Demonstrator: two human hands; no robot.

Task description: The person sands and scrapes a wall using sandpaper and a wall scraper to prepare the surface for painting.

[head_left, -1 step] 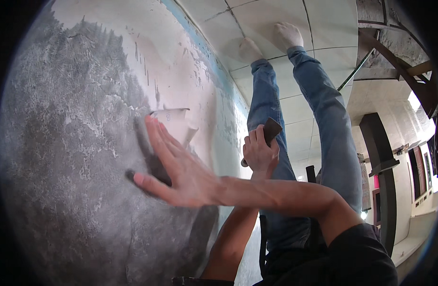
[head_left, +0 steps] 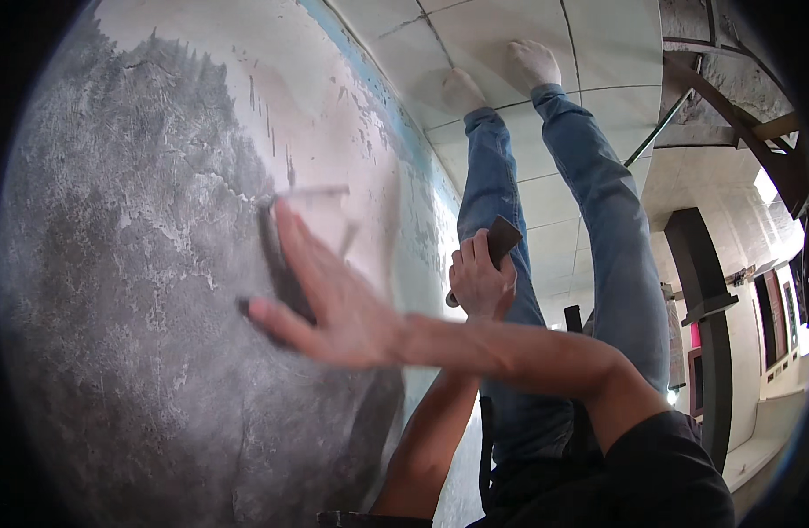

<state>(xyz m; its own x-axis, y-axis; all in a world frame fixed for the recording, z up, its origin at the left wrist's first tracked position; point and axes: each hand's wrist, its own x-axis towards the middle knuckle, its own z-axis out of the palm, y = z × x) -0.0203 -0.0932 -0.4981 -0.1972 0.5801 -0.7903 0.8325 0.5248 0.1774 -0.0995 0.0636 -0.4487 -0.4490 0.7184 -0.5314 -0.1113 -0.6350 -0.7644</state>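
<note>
My right hand [head_left: 347, 326] reaches across to the wall at the left, fingers stretched and thumb apart. It is blurred by motion. Under the fingers it holds a pale, curled sheet of sandpaper [head_left: 321, 209] flat to the wall; the sheet's edges stick out past the fingers, and the rest is hidden. My left hand [head_left: 482, 289] is closed around a scraper [head_left: 504, 239] in front of my legs, below the crossing right forearm. The scraper's dark, broad end points up and its handle end shows under the fist.
The wall [head_left: 140, 290] has rough grey patches, a white upper stretch and flaking blue paint. My jeans-clad legs [head_left: 589, 202] extend over pale floor tiles [head_left: 615, 53]. At the right stand a dark post [head_left: 699, 255] and a brown wooden frame [head_left: 730, 110].
My right hand has slid a little upward along the wall with the sandpaper, and both now look more blurred. The left hand and scraper stay in place.
</note>
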